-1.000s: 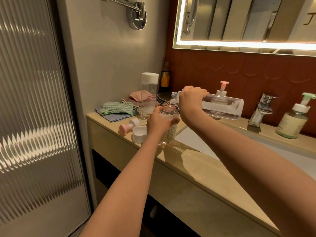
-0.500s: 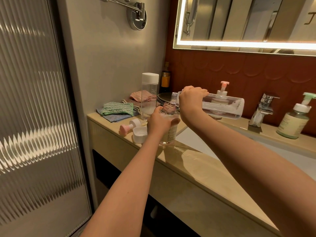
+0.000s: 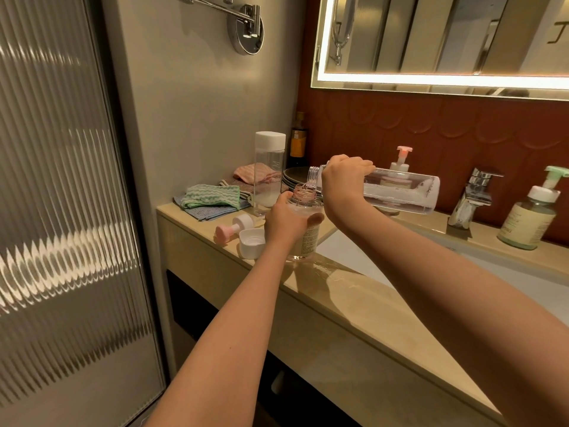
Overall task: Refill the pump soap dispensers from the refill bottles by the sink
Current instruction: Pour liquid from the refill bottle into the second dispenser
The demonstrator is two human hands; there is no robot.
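**Two hands at the counter, refill bottle tipped over an open dispenser**

We note the left hand (image 3: 288, 221) wrapped round a clear dispenser bottle (image 3: 308, 238), fingers curled about its shoulder. The bottle stands upright at the edge of the counter (image 3: 369, 303), by the left corner of the sink (image 3: 523, 272). We cannot tell whether its base touches the surface. Its pump is off and its mouth is open.

The right hand (image 3: 341, 183) grips the neck end of a clear refill bottle (image 3: 403, 192), fingers curled over the top. We see it held almost level above the sink, with a low band of frothy liquid along its underside. Its threaded neck sits just over the dispenser's mouth. Any flow is too faint for us to make out.

Just left of the left hand we log a white cap (image 3: 252, 241), open side up, and a pink pump head (image 3: 234, 226) lying on its side. Behind them a tall lidded bottle (image 3: 269, 171) stands upright beside folded cloths (image 3: 212, 197). On the back ledge are a pink-topped dispenser (image 3: 400, 167), partly hidden behind the tipped bottle, then the tap (image 3: 474, 195), then a green-topped dispenser (image 3: 529, 217) at far right.
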